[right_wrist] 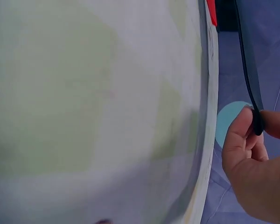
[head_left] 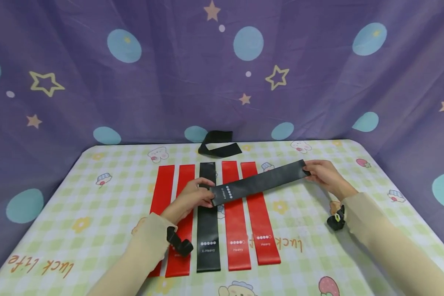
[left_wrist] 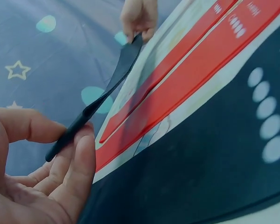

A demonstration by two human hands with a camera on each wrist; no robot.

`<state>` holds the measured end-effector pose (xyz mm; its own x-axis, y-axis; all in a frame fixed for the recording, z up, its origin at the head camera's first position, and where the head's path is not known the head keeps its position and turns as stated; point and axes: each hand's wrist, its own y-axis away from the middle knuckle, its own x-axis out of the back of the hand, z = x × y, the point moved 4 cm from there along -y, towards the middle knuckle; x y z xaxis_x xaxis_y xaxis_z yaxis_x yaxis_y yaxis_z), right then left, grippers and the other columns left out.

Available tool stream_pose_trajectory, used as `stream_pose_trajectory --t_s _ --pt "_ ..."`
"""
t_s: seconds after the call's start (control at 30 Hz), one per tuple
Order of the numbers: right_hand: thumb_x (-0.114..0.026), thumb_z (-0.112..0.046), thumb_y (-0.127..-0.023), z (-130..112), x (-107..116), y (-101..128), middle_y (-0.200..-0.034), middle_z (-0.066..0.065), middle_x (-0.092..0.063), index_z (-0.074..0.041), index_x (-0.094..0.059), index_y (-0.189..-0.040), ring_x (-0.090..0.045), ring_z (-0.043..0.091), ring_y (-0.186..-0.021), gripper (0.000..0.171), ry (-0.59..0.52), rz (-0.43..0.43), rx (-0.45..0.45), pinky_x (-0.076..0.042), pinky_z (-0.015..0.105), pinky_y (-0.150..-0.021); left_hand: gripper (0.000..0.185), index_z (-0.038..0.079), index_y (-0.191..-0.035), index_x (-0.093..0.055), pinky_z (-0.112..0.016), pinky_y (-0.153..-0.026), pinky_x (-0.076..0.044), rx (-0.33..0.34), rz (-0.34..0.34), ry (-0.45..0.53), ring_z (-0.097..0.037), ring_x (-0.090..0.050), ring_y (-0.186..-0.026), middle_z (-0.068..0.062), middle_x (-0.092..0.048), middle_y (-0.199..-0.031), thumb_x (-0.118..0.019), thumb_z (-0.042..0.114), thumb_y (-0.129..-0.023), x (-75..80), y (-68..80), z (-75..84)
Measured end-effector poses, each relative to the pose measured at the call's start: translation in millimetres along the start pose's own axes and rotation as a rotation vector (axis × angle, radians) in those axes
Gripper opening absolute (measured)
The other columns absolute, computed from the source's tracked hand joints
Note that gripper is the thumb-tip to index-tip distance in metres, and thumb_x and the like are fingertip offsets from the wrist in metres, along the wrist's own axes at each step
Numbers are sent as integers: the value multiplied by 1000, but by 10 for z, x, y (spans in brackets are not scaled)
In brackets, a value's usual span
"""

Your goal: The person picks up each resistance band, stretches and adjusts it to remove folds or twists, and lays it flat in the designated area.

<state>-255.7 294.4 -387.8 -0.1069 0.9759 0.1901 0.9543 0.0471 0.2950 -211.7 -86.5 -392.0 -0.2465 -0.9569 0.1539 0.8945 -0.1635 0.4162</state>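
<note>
Sleeved forearms reach over the checked tablecloth (head_left: 96, 181). One end of a black resistance band (head_left: 259, 183) is pinched by the left hand (head_left: 192, 199), the other by the right hand (head_left: 325, 174); it is held stretched above the row of red bands (head_left: 240, 213). Should either pinch slip, the band could probably snap back and disturb the laid-out row.

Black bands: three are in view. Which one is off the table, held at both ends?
The long black band, pinched by left hand and right hand, slanting above the flat row.
</note>
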Motion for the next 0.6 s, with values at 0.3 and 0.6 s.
stream_pose_trajectory --t_s 0.3,0.6 --pt "-54 -3 -92 -69 12 -239 -77 -14 -60 11 -41 -131 -56 1 -60 43 -13 60 9 -52 18 -62 39 -1 -119 -47 -27 -64 -57 -27 -142 5 -16 -68 -62 -13 -69 -88 -66 5 -85 -154 156 -74" --pt "-59 -3 -88 -222 -79 -475 -79 -12 -57 13 -44 -125 -57 -3 -66 43 62 120 64 -52 17 -65 45 -7 -122 -45 -28 -64 -57 20 -305 35 -23 -72 -69 -14 -70 -87 -67 7 -86 -433 315 -146"
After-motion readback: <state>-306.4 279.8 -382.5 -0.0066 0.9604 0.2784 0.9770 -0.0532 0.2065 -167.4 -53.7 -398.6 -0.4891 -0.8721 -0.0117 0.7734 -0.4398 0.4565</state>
